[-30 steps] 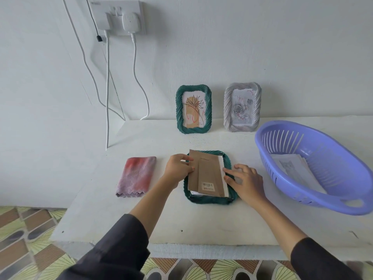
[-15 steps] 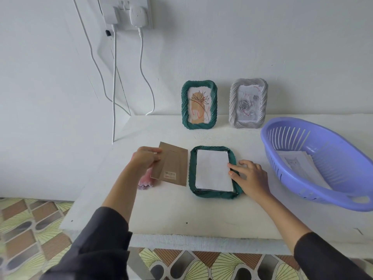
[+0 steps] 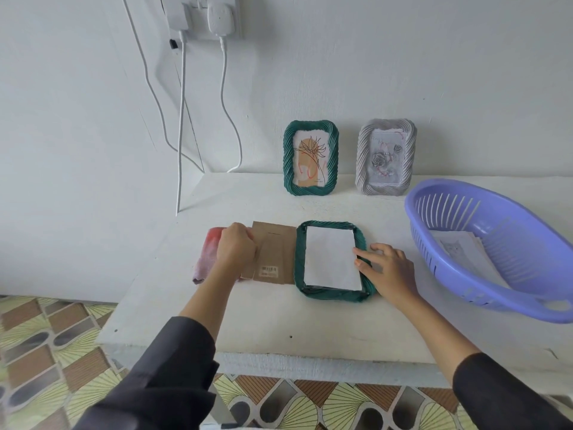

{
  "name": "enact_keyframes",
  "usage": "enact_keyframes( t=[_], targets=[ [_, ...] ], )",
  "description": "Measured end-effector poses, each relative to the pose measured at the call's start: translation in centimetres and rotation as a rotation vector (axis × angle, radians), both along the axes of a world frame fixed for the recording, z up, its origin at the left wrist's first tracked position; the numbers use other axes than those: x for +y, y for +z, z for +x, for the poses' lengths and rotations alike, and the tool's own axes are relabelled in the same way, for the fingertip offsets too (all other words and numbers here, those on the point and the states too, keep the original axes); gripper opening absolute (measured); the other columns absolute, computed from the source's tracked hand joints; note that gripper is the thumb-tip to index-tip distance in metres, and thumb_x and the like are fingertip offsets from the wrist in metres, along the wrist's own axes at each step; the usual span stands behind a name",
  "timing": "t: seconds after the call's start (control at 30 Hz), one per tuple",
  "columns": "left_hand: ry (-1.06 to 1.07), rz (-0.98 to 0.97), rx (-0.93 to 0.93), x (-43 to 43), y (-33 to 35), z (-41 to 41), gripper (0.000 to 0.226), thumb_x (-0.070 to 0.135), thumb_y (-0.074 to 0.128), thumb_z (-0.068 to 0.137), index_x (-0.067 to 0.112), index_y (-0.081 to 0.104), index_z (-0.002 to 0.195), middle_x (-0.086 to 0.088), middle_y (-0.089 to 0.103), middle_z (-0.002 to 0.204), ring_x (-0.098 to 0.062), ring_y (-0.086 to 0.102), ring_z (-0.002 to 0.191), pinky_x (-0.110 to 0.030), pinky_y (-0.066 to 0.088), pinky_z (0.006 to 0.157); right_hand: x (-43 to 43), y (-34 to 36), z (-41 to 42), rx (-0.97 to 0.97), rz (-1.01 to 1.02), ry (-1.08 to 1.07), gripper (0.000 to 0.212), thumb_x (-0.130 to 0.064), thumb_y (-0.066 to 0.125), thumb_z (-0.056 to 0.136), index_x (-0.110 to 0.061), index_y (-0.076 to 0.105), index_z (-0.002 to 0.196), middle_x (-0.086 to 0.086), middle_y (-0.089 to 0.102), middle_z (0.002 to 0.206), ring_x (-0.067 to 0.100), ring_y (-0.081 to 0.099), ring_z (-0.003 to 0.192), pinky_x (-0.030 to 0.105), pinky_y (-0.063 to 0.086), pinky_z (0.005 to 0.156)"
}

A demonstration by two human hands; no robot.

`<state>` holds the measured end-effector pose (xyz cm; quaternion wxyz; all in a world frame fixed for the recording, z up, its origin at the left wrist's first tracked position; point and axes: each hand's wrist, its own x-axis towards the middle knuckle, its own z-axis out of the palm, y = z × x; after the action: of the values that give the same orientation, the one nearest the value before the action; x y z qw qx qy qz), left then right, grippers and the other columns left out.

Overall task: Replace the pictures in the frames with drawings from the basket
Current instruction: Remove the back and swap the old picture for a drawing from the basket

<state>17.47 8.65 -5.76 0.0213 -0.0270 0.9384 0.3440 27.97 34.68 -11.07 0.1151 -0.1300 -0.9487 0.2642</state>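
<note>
A green frame (image 3: 333, 294) lies face down mid-table with the white back of its picture (image 3: 331, 257) showing. My right hand (image 3: 386, 270) rests on the frame's right edge, fingertips touching the paper. The brown cardboard backing (image 3: 276, 254) lies flat just left of the frame, and my left hand (image 3: 235, 248) grips its left edge with curled fingers. A purple basket (image 3: 496, 302) at the right holds paper drawings (image 3: 462, 251). Against the wall stand a second green frame (image 3: 311, 158) with a flower picture and a grey frame (image 3: 386, 157) with a rose picture.
A pink and red cloth (image 3: 207, 254) lies under my left hand near the table's left edge. White cables (image 3: 183, 119) hang from a wall socket at the back left. The table's front edge runs close to my forearms, with patterned floor below.
My left hand lifted the cardboard backing off the lying frame, carried it left and set it flat beside the frame. The white paper is now uncovered. My right hand stayed on the frame.
</note>
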Motion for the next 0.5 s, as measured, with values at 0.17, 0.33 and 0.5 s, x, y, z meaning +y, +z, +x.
enact_keyframes(
  t=[0.17, 0.33, 0.5],
  targets=[
    [-0.055, -0.005, -0.001, 0.1, -0.1, 0.0, 0.024, 0.010, 0.048, 0.084, -0.005, 0.067, 0.081, -0.016, 0.063, 0.080, -0.031, 0.059, 0.077, -0.036, 0.048, 0.064, 0.0, 0.0, 0.0, -0.005, 0.014, 0.001, 0.029, -0.039, 0.056, 0.089, -0.039, 0.061, 0.117, -0.002, 0.051, 0.130, 0.020, 0.043, 0.121, 0.036, 0.032, 0.105],
    [-0.097, 0.051, 0.089, 1.8, 0.6, 0.6, 0.014, 0.013, 0.052, 0.085, 0.012, 0.065, 0.080, -0.005, 0.058, 0.078, -0.024, 0.051, 0.071, -0.028, 0.040, 0.063, 0.0, 0.0, 0.0, -0.003, 0.013, -0.005, 0.029, -0.040, 0.056, 0.088, -0.040, 0.061, 0.117, -0.003, 0.051, 0.131, 0.019, 0.042, 0.121, 0.033, 0.030, 0.103],
    [-0.287, 0.074, 0.013, 6.1, 0.0, 2.1, 0.026, 0.034, 0.056, 0.089, 0.015, 0.062, 0.071, -0.006, 0.058, 0.072, -0.019, 0.050, 0.065, -0.026, 0.038, 0.060, -0.1, 0.1, 0.0, -0.005, 0.018, -0.002, 0.030, -0.040, 0.055, 0.089, -0.040, 0.061, 0.118, -0.003, 0.051, 0.131, 0.020, 0.042, 0.121, 0.034, 0.029, 0.104]
  ],
)
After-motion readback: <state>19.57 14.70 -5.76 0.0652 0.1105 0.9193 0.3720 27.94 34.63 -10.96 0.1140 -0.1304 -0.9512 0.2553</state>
